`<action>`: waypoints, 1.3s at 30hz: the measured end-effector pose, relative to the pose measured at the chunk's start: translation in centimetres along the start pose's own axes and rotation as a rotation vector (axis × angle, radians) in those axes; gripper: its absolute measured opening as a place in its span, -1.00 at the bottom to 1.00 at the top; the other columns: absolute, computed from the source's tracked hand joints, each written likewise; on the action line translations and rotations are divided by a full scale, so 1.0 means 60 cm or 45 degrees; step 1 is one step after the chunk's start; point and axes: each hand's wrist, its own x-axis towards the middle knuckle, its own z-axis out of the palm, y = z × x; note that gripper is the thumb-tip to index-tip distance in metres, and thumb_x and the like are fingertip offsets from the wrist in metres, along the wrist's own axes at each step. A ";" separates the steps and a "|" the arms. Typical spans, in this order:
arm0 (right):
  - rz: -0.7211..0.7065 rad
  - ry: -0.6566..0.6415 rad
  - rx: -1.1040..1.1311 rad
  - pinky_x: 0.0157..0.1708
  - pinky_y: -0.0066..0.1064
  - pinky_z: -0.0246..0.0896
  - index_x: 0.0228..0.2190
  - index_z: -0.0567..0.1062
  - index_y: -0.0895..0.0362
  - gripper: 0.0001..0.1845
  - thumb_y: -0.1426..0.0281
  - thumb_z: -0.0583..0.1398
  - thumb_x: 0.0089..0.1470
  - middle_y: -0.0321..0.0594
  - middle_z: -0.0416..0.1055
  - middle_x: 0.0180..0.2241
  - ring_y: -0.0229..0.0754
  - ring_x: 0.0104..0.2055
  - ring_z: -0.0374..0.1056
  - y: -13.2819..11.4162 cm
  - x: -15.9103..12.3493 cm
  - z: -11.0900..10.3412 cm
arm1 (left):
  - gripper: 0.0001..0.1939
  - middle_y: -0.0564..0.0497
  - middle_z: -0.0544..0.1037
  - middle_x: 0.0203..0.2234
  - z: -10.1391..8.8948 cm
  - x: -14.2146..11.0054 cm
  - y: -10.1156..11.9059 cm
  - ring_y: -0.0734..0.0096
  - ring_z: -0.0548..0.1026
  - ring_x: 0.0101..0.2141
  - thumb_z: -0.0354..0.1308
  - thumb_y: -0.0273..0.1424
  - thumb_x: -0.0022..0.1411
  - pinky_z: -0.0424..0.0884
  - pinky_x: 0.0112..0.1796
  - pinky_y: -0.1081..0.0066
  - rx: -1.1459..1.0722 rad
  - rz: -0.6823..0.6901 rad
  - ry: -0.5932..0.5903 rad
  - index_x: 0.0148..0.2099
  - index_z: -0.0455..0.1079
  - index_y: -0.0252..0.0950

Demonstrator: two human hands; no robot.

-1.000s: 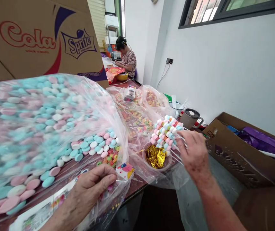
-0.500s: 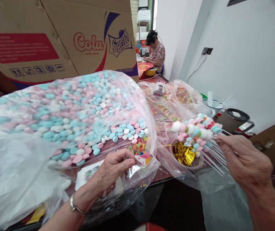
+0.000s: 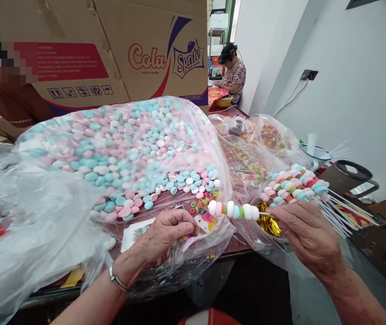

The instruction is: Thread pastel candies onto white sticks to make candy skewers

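The right hand (image 3: 310,237) is now carrying a skewer of white, pink and blue marshmallow discs with green and orange gummy rings (image 3: 236,212) away from the heap of similar pastel skewers (image 3: 294,185), over which it was hanging half a second ago; its fingers are clamping the bare white stick. The skewer is lying level above the dark red tabletop (image 3: 236,243), pointing left. The left hand (image 3: 162,234) is staying put, thumb and fingers pinching the edge of a small clear packet with a colourful dotted print (image 3: 206,221). The move is bringing skewer and packet together, the skewer remaining outside; whether they are touching is hard to tell. The packet's mouth isn't showing clearly, and the skewer and right hand are partly hiding the shiny gold foil strips (image 3: 268,223).
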 end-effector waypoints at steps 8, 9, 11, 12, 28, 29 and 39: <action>0.041 0.026 -0.035 -0.19 -0.14 0.20 -0.10 0.46 0.18 -0.70 0.62 0.15 0.12 -0.07 0.48 -0.29 -0.04 -0.24 0.33 0.000 -0.005 0.002 | -0.83 -0.01 0.63 -0.45 -0.012 0.003 -0.010 0.44 0.49 -0.41 0.36 -0.35 0.07 0.31 -0.37 0.53 -0.004 0.001 -0.007 -0.38 0.48 -0.34; 0.027 0.037 -0.033 -0.19 -0.15 0.20 -0.11 0.46 0.18 -0.70 0.63 0.15 0.12 -0.07 0.48 -0.30 -0.04 -0.25 0.33 0.000 -0.005 0.004 | -0.83 -0.01 0.64 -0.44 -0.013 0.003 -0.010 0.43 0.49 -0.40 0.36 -0.34 0.08 0.32 -0.36 0.52 0.008 -0.002 -0.008 -0.37 0.49 -0.34; -0.005 0.052 -0.033 -0.19 -0.15 0.21 -0.11 0.45 0.18 -0.70 0.63 0.16 0.11 -0.08 0.49 -0.30 -0.04 -0.25 0.33 -0.002 -0.006 0.006 | -0.82 0.00 0.63 -0.45 -0.013 0.004 -0.010 0.45 0.48 -0.41 0.35 -0.33 0.08 0.31 -0.36 0.52 0.025 0.002 -0.008 -0.38 0.49 -0.34; -0.018 0.052 -0.040 -0.19 -0.15 0.21 -0.11 0.45 0.18 -0.70 0.63 0.17 0.11 -0.08 0.50 -0.31 -0.05 -0.26 0.33 -0.003 -0.007 0.007 | -0.82 0.00 0.63 -0.46 -0.013 0.004 -0.010 0.47 0.47 -0.43 0.36 -0.33 0.08 0.30 -0.38 0.54 0.028 0.004 -0.005 -0.38 0.49 -0.34; -0.103 -0.181 0.082 -0.20 -0.17 0.15 -0.13 0.48 0.16 -0.72 0.60 0.18 0.11 -0.15 0.52 -0.33 -0.10 -0.29 0.28 0.002 -0.013 -0.005 | -0.85 0.10 0.46 -0.57 -0.021 0.004 0.005 0.55 0.34 -0.54 0.32 -0.37 0.07 0.22 -0.49 0.54 0.361 -0.052 -0.103 -0.42 0.47 -0.34; -0.101 -0.193 0.083 -0.21 -0.19 0.15 -0.14 0.49 0.16 -0.74 0.59 0.18 0.11 -0.15 0.52 -0.34 -0.11 -0.30 0.29 0.002 -0.013 -0.004 | -0.87 0.10 0.46 -0.56 -0.024 0.005 0.008 0.54 0.35 -0.52 0.31 -0.38 0.08 0.22 -0.48 0.54 0.440 -0.036 -0.133 -0.42 0.47 -0.34; 0.030 -0.296 0.120 -0.24 -0.26 0.18 -0.20 0.50 0.13 -0.81 0.51 0.14 0.17 -0.18 0.48 -0.35 -0.14 -0.28 0.36 -0.007 -0.020 0.007 | -0.84 0.09 0.43 -0.53 -0.037 0.016 0.028 0.51 0.31 -0.49 0.21 -0.34 0.18 0.21 -0.45 0.53 0.648 0.036 -0.278 -0.37 0.43 -0.34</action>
